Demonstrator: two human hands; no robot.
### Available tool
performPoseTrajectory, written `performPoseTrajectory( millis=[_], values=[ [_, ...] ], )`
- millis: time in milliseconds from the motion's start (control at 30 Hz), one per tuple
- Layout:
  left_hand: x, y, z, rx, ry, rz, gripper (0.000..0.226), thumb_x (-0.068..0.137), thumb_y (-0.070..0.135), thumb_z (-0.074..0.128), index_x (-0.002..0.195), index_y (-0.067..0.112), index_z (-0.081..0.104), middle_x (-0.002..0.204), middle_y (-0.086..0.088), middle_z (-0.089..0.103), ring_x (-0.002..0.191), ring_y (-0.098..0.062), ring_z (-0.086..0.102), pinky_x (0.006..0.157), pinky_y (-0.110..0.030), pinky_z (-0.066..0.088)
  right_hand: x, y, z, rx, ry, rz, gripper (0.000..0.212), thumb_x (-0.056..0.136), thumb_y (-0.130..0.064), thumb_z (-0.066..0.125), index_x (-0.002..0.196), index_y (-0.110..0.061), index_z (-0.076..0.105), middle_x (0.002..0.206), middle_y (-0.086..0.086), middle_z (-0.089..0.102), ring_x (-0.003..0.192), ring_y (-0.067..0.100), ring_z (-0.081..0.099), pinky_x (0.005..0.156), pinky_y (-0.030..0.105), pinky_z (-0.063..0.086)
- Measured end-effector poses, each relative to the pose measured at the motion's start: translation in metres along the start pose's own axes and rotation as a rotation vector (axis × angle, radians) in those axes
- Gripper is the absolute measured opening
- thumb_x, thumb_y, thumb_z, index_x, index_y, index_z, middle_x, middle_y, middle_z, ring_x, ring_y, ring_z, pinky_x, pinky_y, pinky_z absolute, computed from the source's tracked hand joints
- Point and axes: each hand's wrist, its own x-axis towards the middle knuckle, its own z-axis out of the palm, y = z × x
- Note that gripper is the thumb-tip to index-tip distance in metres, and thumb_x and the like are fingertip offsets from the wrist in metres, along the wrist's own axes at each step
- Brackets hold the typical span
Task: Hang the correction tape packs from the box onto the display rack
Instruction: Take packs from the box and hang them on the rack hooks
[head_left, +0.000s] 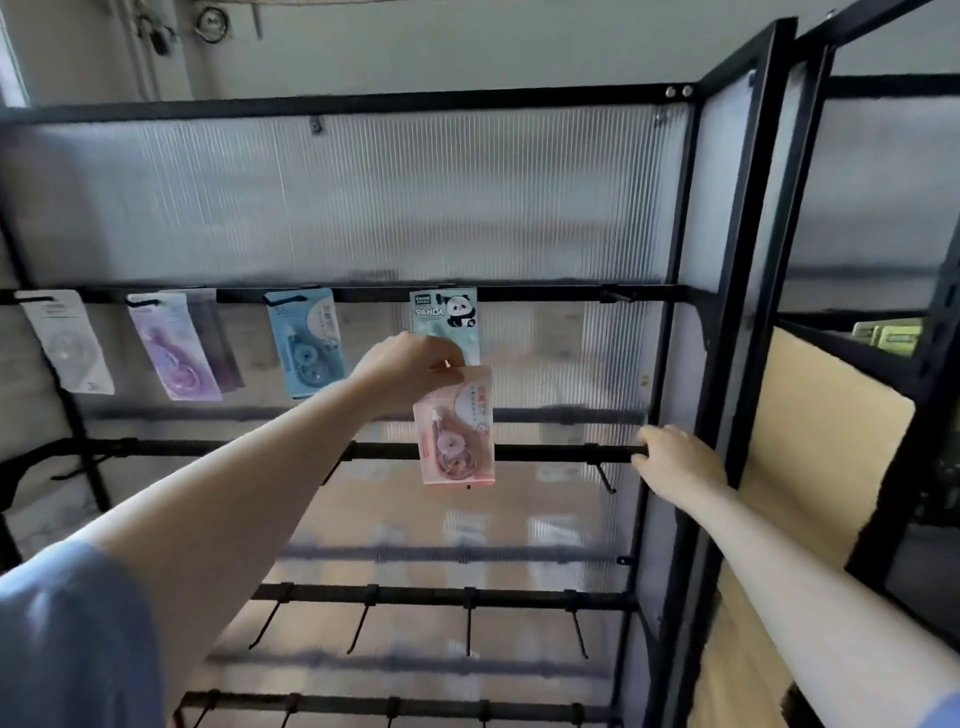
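The left hand (410, 366) reaches up and forward on a bare, outstretched arm, its fingers (451, 367) pinching the top edge of a pink correction tape pack (456, 426), which hangs upright below the hand, in front of the display rack (675, 312) between its top and second bars. The right hand (675, 460) stretches toward the right end of the second bar (545, 453), fingers curled around it. On the top bar (374, 295) hang four packs: a white pack (70, 343) near the left end, a purple pack (174, 353), a blue pack (307, 345) and a panda pack (447, 312) just above the left hand. Ribbed translucent panels (363, 197) back the black frame, and lower bars carry bare hooks (467, 629). A second black shelf (883, 353) stands to the right, holding green boxes (889, 335).
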Motion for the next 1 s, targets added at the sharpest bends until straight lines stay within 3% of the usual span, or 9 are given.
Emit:
performPoseTrajectory(
  millis=[100,267,433,633,833,1000],
  values=[
    [0.016,0.017,-0.002,-0.033,0.028,0.05,0.022,0.093,0.031,0.055,0.11,0.023,0.065,0.105,0.004,0.066,0.079,-0.014,0.054,0.067,-0.026,0.042,0.001,0.012,0.003,-0.019,-0.006,0.02,0.021,0.097,-0.026,0.041,0.108,-0.016,0.055,0.106,0.003,0.057,0.09,0.02,0.055,0.062,0.029,0.044],
    [0.046,0.051,-0.005,-0.075,0.058,0.112,0.019,0.092,0.028,0.056,0.107,0.021,0.066,0.091,0.008,0.062,0.072,-0.011,0.053,0.062,-0.026,0.044,-0.003,0.034,0.006,-0.025,-0.015,0.053,0.018,0.096,-0.024,0.041,0.105,-0.017,0.054,0.096,0.002,0.051,0.091,0.023,0.056,0.064,0.03,0.045],
    [0.076,0.082,-0.006,-0.121,0.096,0.175,0.017,0.091,0.026,0.057,0.103,0.02,0.066,0.093,0.006,0.064,0.078,-0.015,0.057,0.069,-0.032,0.051,-0.004,0.057,0.007,-0.013,-0.016,0.051,0.027,0.096,-0.025,0.041,0.118,-0.016,0.054,0.113,0.006,0.057,0.1,0.024,0.056,0.072,0.031,0.048],
    [0.106,0.111,-0.003,-0.179,0.166,0.223,0.015,0.09,0.025,0.057,0.099,0.02,0.067,0.095,0.003,0.068,0.078,-0.018,0.061,0.063,-0.029,0.048,-0.006,0.07,0.011,-0.028,0.015,-0.024,0.025,0.096,-0.024,0.041,0.113,-0.021,0.059,0.11,0.003,0.057,0.098,0.022,0.057,0.072,0.028,0.043],
    [0.125,0.137,0.001,-0.296,0.223,0.18,0.019,0.088,0.023,0.061,0.105,0.022,0.069,0.102,0.003,0.068,0.09,-0.016,0.061,0.075,-0.033,0.053,-0.006,0.073,0.016,-0.094,0.048,-0.063,0.024,0.096,-0.027,0.041,0.109,-0.021,0.061,0.107,0.002,0.058,0.1,0.021,0.057,0.076,0.03,0.047],
    [0.134,0.147,0.008,-0.365,0.215,0.2,0.018,0.09,0.021,0.057,0.103,0.02,0.07,0.097,0.005,0.067,0.082,-0.012,0.059,0.069,-0.029,0.051,-0.01,0.074,0.018,-0.144,0.064,-0.107,0.024,0.096,-0.027,0.04,0.112,-0.023,0.058,0.108,0.001,0.058,0.1,0.019,0.056,0.075,0.028,0.045]
  ],
)
